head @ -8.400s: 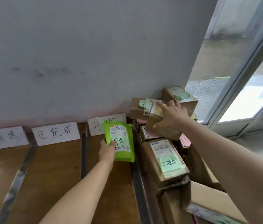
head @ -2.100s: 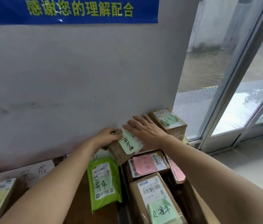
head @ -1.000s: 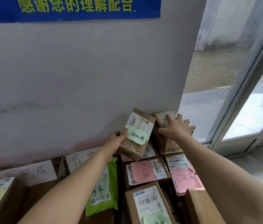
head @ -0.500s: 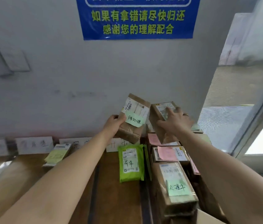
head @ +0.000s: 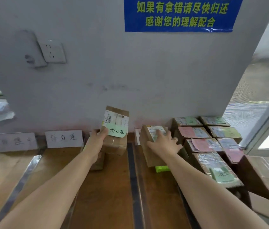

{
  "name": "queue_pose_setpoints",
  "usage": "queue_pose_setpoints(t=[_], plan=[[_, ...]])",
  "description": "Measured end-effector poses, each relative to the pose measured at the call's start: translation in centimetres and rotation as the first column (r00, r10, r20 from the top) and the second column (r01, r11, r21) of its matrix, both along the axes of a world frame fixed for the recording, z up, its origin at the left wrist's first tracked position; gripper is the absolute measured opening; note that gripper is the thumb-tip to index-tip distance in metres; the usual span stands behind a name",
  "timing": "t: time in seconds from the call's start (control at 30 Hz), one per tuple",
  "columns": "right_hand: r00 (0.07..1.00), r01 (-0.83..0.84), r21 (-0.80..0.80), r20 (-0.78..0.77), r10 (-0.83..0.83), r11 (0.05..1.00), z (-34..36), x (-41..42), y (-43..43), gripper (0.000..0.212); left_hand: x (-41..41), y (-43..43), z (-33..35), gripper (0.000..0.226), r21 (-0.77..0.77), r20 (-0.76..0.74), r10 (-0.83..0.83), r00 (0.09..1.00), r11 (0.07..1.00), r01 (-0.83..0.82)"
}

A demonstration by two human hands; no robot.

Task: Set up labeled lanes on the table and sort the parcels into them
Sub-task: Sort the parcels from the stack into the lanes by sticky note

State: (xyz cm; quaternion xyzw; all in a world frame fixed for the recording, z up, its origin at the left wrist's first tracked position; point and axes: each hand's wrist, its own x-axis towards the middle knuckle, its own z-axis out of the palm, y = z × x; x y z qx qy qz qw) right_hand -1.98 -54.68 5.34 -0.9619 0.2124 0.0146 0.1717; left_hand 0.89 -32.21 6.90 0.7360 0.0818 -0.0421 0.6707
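Aloft — parcel (head: 117, 146) in left grip (head: 95, 141)

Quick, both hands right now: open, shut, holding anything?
Left hand: grips the left box.
Right hand: grips the right box, fingers spread over its top.

Grey wall (head: 130, 71); blue sign (head: 180, 14); white socket (head: 53, 52); window (head: 249, 103) at right.

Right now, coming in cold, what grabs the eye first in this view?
Two brown boxes are held up mid-frame: the left hand grips an upright box bearing a green note that reads 待处理, and the right hand holds a second box beside it. Top right hangs a blue sign with yellow lettering; labelled parcels pack the far right.
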Motion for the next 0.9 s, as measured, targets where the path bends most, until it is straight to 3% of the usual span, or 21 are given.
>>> queue_pose_setpoints(t=[0.17, 0.4, 0.67, 0.9], plan=[[0.994, 0.101, 0.054, -0.041, -0.099, 0.993, -2.5, 1.1, 1.6, 0.072, 0.7, 0.5, -1.9, 0.03, -0.031, -0.03, -0.039, 0.999, 0.999, 0.038], [0.99, 0.106, 0.056, -0.097, -0.1, 0.993, -5.5, 3.7, 2.7, 0.075, 2.4, 0.8, -3.9, 0.048, 0.03, -0.043, 0.005, 0.999, 1.0, -0.004], [0.996, 0.052, 0.027, -0.072, -0.05, 0.998, -7.0, 5.5, 3.3, 0.084, 3.3, 0.0, -4.6, 0.044, 0.033, -0.053, 0.019, 0.998, 0.999, -0.017], [0.998, 0.046, 0.071, -0.051, -0.042, 0.996, -6.7, 6.1, 3.0, 0.077, 3.3, -1.0, -4.8, 0.043, 0.049, -0.055, 0.011, 0.998, 0.999, -0.008]])
